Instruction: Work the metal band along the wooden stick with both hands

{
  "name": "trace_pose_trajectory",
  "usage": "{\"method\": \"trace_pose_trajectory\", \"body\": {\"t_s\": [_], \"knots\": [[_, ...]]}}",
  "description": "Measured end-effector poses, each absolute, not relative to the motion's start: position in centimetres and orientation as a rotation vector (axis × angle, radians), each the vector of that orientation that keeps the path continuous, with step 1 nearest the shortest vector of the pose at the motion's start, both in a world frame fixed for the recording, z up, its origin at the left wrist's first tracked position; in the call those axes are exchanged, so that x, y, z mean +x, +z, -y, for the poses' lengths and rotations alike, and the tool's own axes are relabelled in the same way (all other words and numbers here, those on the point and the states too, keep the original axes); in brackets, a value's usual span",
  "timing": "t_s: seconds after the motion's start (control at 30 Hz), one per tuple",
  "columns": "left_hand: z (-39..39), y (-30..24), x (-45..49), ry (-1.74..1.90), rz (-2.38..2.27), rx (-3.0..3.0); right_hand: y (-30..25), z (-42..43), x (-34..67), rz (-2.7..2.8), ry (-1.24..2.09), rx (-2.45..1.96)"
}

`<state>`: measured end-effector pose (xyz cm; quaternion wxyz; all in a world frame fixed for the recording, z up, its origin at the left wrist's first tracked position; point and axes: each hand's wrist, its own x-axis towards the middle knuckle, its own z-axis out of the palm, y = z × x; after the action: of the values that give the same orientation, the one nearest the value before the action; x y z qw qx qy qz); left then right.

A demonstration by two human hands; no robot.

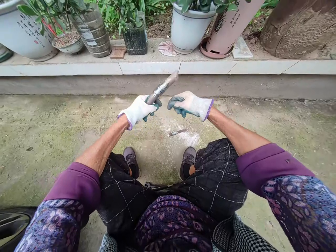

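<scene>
Left hand (138, 110): gloved, closed around metal rod (162, 87); lower end hidden, tip blurred. Right hand (190, 104): gloved, half-curled, empty.

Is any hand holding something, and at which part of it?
The left hand grips a grey rod by its lower end; the rest sticks up to the right. The right hand holds nothing.
</scene>
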<state>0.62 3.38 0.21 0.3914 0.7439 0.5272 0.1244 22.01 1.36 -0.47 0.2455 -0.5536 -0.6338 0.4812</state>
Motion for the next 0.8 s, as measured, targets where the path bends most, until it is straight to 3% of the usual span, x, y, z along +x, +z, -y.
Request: {"method": "trace_pose_trajectory", "body": {"t_s": [0.1,0.27,0.37,0.47,0.67,0.8], "knots": [[-3.9,-0.6,0.2,0.235,-1.476,1.886,-0.3,0.0,20.0,1.819,1.325,-1.518],[-4.5,-3.1,-0.1,-0.393,-1.668,2.347,0.1,0.4,19.6,1.995,1.215,-1.588],[-4.0,-3.3,0.0,-0.573,-1.524,2.506,0.5,-0.4,21.0,2.045,1.095,-1.620],[-2.7,-1.8,0.2,-0.457,-1.332,2.374,0.5,-1.4,22.4,1.974,1.095,-1.640],[-2.0,1.6,0.1,0.236,-1.305,1.847,-0.9,-1.5,21.5,1.733,1.281,-1.496],[-3.8,-0.2,-0.2,0.262,-1.476,1.903,-2.0,-0.5,19.7,1.921,1.228,-1.480]]}}
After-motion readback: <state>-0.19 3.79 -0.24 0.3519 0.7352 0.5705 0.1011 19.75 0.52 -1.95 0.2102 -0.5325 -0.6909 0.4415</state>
